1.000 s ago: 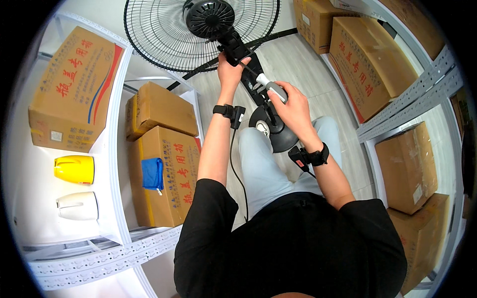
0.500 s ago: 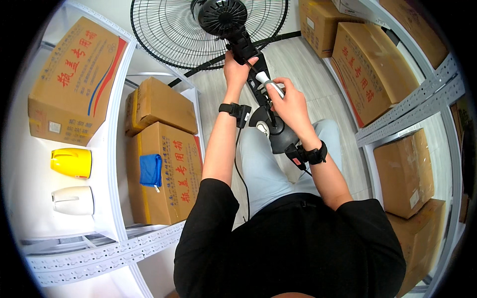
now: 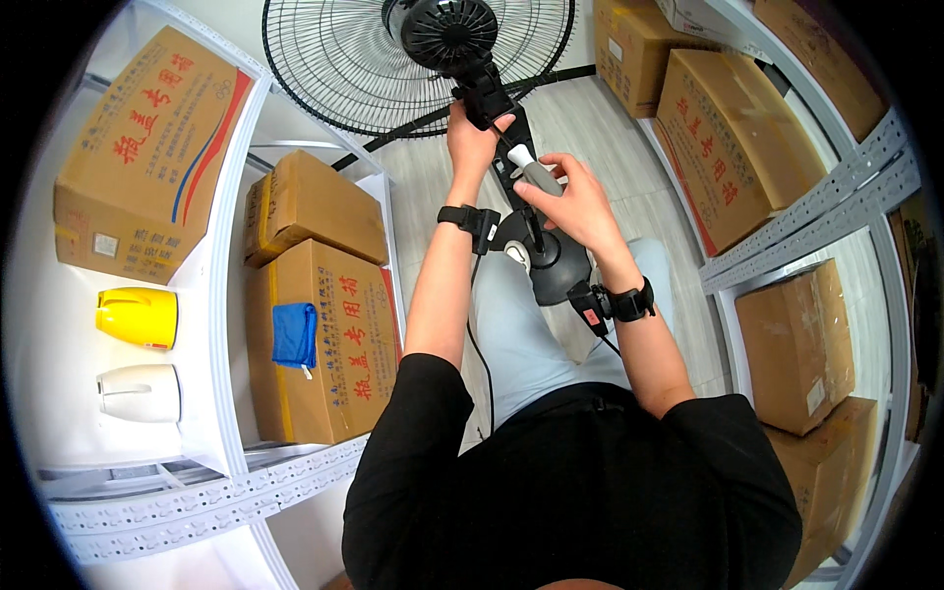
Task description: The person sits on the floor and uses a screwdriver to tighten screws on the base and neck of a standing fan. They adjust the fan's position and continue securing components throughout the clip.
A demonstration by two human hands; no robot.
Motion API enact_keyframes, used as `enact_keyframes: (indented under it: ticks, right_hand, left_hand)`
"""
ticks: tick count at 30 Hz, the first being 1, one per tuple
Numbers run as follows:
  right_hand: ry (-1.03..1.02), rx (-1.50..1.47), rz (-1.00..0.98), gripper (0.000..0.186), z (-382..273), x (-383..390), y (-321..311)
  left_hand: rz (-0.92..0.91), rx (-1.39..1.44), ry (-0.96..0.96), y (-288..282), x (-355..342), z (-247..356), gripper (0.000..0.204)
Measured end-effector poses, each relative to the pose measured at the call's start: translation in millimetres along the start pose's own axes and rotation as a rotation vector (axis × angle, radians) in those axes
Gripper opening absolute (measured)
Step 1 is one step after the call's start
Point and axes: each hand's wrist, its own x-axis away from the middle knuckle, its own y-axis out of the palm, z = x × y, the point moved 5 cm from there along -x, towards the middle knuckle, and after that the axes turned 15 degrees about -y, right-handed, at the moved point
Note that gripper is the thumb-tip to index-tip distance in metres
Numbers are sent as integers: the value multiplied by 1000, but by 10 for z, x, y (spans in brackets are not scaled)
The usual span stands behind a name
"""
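A black standing fan [image 3: 454, 37] with a wire grille is in front of me, its head at the top of the view. My left hand [image 3: 474, 147] is closed around the fan's black neck, just below the motor housing. In my right hand [image 3: 580, 205] is a screwdriver [image 3: 539, 175] with a grey and white handle, held between thumb and fingers. Its shaft points up and left to the neck beside my left thumb; the tip is hidden there. The fan's round dark base [image 3: 562, 267] is between my legs.
White metal shelves [image 3: 236, 393] with cardboard boxes [image 3: 324, 334] flank me on the left. A yellow jug [image 3: 138, 318], a white jug [image 3: 140, 393] and a blue pouch [image 3: 294, 334] are there too. More boxes [image 3: 733, 147] fill the right shelves. A cable [image 3: 482, 359] hangs from my left wrist.
My right thumb and fingers have shifted around the screwdriver handle, with the fingers a little more spread and more of the grey handle showing. My left hand keeps its hold on the fan neck.
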Motion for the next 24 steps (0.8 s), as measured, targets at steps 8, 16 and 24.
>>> enact_keyframes:
  ticks: [8,16,24]
  right_hand:
    - [110,41,-13,47,221,-100,-82]
    - [-140,326,50,41,-187,-5,-123]
    - [-113,229,13,45,-145,-17,-113]
  left_hand:
    - [-6,42,26,-29,46,75,68]
    - [-15,47,-11,-10,22,18,67]
    - [-6,31,22,-10,6,-29,67]
